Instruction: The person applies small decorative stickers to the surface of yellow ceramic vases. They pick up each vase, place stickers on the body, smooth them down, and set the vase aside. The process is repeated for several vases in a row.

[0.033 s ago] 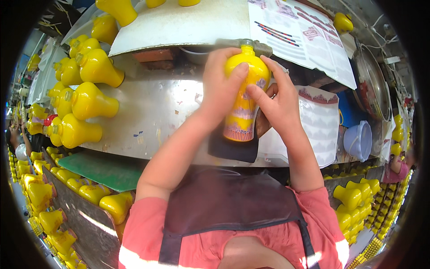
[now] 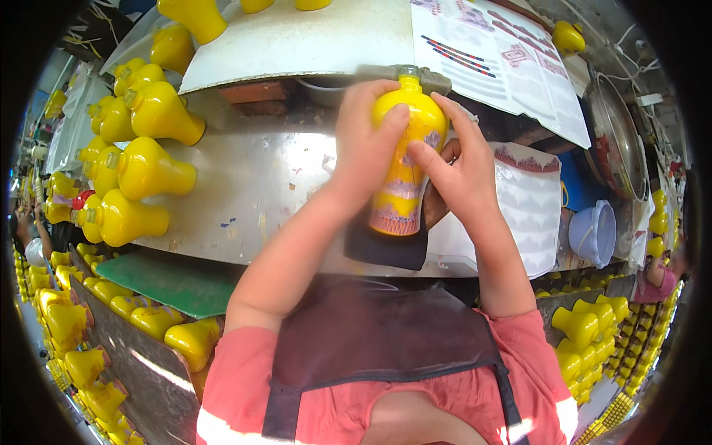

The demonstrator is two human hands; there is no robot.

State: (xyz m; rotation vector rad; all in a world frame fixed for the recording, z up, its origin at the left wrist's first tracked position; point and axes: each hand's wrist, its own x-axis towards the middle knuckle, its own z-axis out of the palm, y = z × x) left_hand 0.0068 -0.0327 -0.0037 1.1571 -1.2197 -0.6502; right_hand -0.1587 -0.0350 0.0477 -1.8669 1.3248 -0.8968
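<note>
A glossy yellow bottle (image 2: 400, 178) with a clear glass neck lies between my hands, its neck pointing away from me. Purple-pink patterned bands run round its lower half and base. My left hand (image 2: 371, 137) wraps the left shoulder of the bottle, thumb pressed on its front. On the other side my right hand (image 2: 460, 159) closes round it, its thumb on the patterned side; some of the right fingers are hidden behind the glass. Beneath the bottle's base is a dark cloth (image 2: 386, 252). The neck end lies by a grey-green block (image 2: 437, 79).
Several plain yellow bottles (image 2: 156, 169) lie at the left of the metal table (image 2: 245, 178). Printed pattern sheets (image 2: 526, 200) are at the right, more on the raised white board (image 2: 326, 44). A pale blue bucket (image 2: 592, 232) stands far right. Racks of yellow bottles (image 2: 586, 326) flank me.
</note>
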